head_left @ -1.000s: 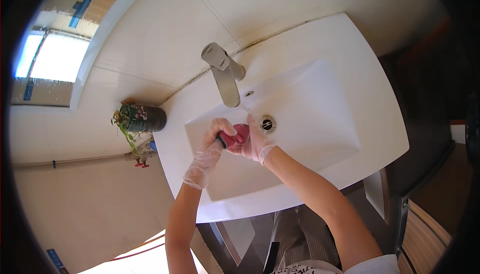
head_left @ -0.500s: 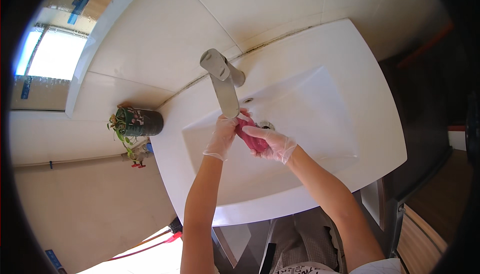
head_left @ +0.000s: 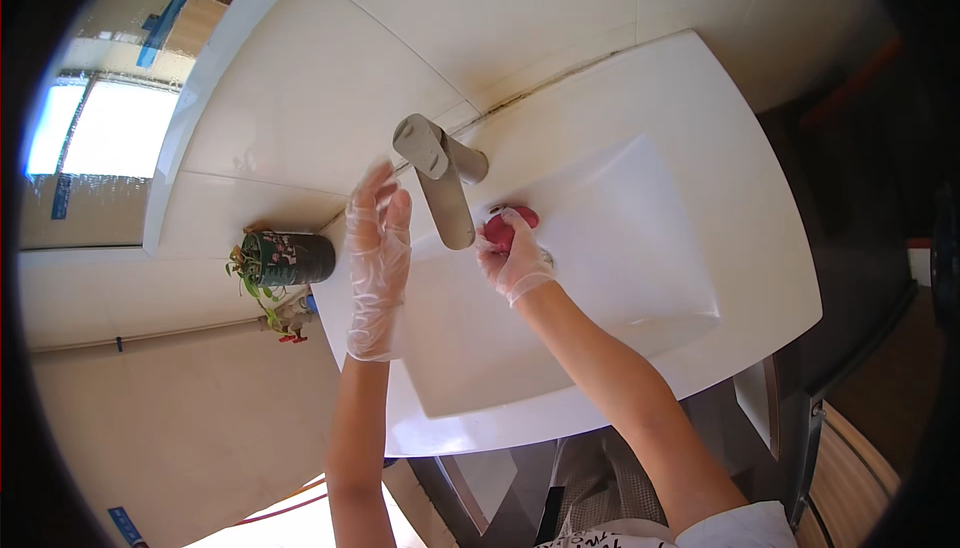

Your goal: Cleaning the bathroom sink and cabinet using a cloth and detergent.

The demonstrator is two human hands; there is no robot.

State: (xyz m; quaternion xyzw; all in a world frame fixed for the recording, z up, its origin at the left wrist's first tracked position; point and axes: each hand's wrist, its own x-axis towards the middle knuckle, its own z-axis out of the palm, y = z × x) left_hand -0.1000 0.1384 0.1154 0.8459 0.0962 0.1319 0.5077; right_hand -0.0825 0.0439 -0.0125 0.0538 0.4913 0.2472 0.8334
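My right hand (head_left: 516,256), in a clear plastic glove, is closed on a wadded red cloth (head_left: 508,231) over the basin, right of the faucet spout. The cloth is bunched into a small rounded lump, partly hidden by my fingers. Raised to the left of the faucet (head_left: 446,198) is my left hand (head_left: 378,258), gloved the same way. It holds nothing; its fingers stretch up near the faucet's lever but show a gap from it. No stream of water can be made out under the spout. The white sink (head_left: 620,338) lies beneath both hands, its drain partly covered by my right hand.
A dark pot (head_left: 292,258) with a trailing green plant sits off the sink's left corner, above a small red-handled valve (head_left: 292,338). A framed mirror (head_left: 110,148) hangs at upper left. Tiled wall (head_left: 560,8) rises behind the sink; a dark cabinet (head_left: 800,348) stands right.
My left hand has let go of the red cloth and moved left and up beside the faucet. My right hand has carried the cloth slightly up, now bunched smaller.
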